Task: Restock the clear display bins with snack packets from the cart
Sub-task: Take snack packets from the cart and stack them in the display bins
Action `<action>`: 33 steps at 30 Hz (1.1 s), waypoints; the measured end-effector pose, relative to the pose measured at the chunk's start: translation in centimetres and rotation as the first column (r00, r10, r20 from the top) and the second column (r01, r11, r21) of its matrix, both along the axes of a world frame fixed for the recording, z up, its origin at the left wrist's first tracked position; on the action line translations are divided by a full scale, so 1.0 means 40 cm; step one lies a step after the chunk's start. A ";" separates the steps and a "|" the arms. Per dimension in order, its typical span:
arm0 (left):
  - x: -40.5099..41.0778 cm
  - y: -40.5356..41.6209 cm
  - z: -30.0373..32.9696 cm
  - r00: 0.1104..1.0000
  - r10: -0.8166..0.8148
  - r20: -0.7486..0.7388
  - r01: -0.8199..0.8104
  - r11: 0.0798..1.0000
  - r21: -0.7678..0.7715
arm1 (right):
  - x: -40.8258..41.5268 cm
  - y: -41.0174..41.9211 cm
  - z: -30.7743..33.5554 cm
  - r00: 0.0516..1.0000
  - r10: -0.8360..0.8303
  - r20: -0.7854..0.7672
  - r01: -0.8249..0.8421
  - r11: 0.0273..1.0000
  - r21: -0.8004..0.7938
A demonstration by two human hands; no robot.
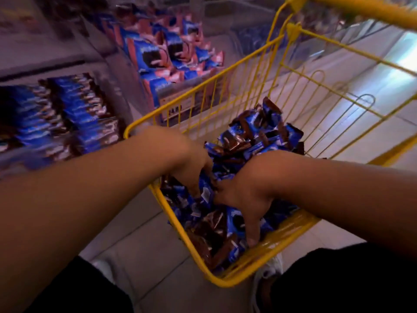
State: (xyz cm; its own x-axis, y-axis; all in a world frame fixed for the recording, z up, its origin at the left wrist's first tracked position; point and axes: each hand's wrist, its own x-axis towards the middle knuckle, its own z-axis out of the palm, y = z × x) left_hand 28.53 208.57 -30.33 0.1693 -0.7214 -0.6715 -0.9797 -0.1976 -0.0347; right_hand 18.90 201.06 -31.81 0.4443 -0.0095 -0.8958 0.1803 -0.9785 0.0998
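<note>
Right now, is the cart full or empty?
Partly full: blue and brown packets heap across the cart floor, well below its rim.

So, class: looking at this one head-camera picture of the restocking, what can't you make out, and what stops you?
- Left hand fingertips: buried among the packets in the cart, so the grip is unclear.
- Right hand fingers: partly sunk in packets too.
- Print on packets in the near bin: motion blur.
- Price label under the far bin: blurred, behind cart wires.
- Cart handle and wheels: cut off by the frame edges.
</note>
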 end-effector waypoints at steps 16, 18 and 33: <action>-0.042 -0.021 -0.053 0.996 0.009 -0.084 0.008 0.980 0.201 | 0.009 -0.017 -0.002 0.936 -0.351 -0.007 0.347 0.922 0.170; -0.047 -0.021 -0.055 0.997 0.017 -0.078 0.002 0.971 0.239 | 0.008 -0.021 0.011 0.948 -0.317 -0.040 0.320 0.939 0.129; -0.024 -0.012 -0.051 0.991 0.077 -0.108 -0.059 0.985 0.163 | 0.021 -0.052 0.041 0.981 -0.191 -0.029 0.193 0.962 0.193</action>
State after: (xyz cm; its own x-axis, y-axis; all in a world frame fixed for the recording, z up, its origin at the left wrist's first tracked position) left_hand 27.56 208.11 -32.35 0.1309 -0.5933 -0.7942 -0.9635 -0.2650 0.0391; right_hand 19.73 198.99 -30.15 0.4417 0.0807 -0.8935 -0.0125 -0.9953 -0.0961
